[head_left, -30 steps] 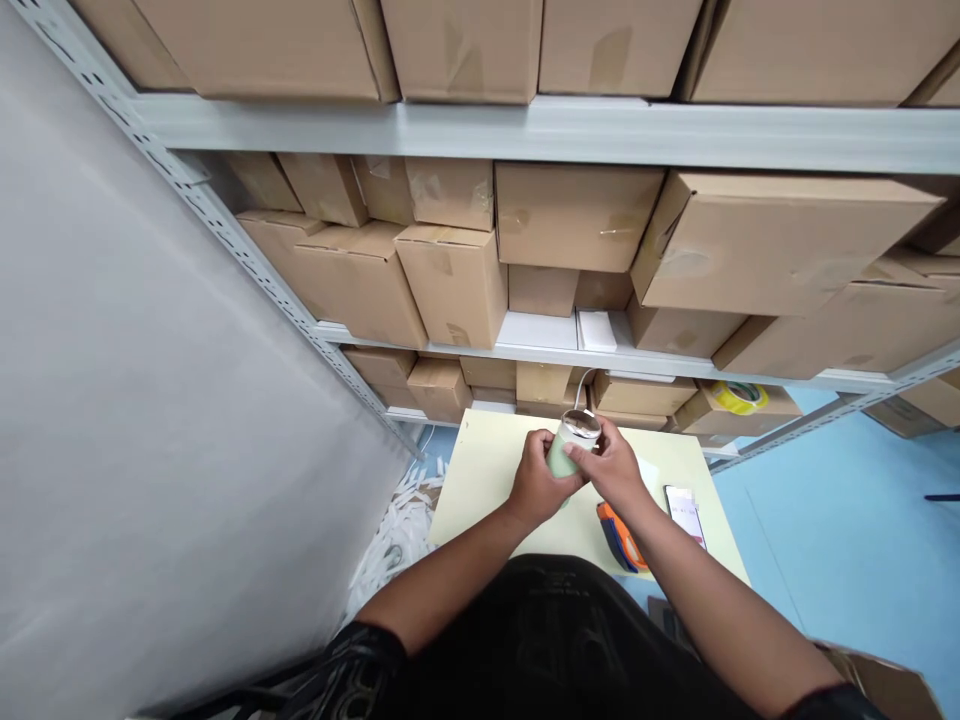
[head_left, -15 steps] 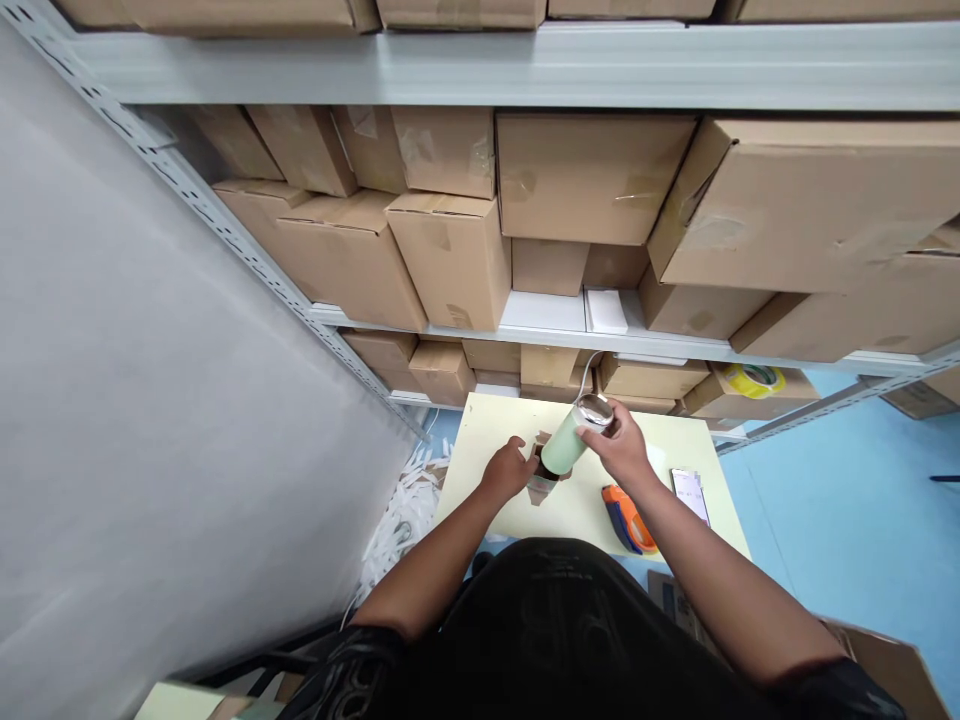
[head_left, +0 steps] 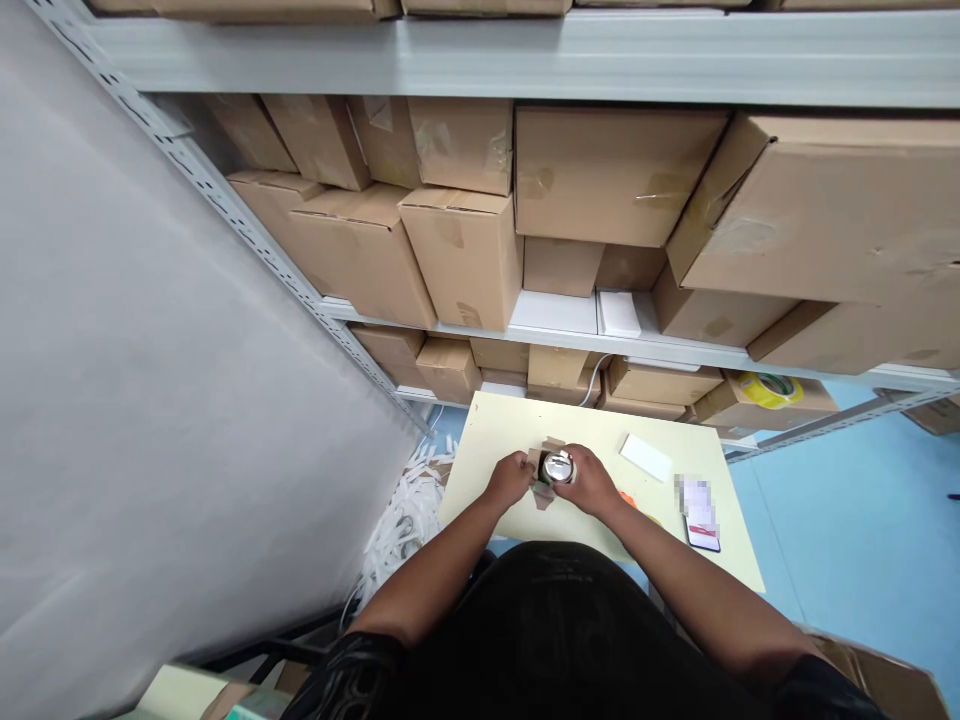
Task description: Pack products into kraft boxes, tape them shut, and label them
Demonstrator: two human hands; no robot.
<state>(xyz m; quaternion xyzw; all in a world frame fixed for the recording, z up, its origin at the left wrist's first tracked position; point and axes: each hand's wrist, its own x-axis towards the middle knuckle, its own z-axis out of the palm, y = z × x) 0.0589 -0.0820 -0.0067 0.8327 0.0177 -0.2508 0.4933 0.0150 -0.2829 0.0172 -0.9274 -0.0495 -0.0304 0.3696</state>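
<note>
A pale green tumbler with a shiny silver end [head_left: 559, 467] stands at the mouth of a small open cardboard box [head_left: 541, 499], its flaps spread out. Most of the tumbler's body is hidden, seen from above with the silver end up. My right hand [head_left: 587, 480] is closed round its upper part from the right. On the left, my left hand [head_left: 511, 478] pinches the side of the box by a flap. Both hands are over the cream table [head_left: 495, 425].
To the right lie a white flat box [head_left: 646, 457] and a phone [head_left: 701, 520]. An orange tool [head_left: 628, 499] is mostly covered by my right forearm. Shelves of cardboard boxes [head_left: 457, 255] rise behind the table. Shredded white paper [head_left: 401, 520] lies on the floor at left.
My right hand has moved down and left with the tumbler, which has gone from tilted to nearly upright and lower at the box. My left hand stays at the box.
</note>
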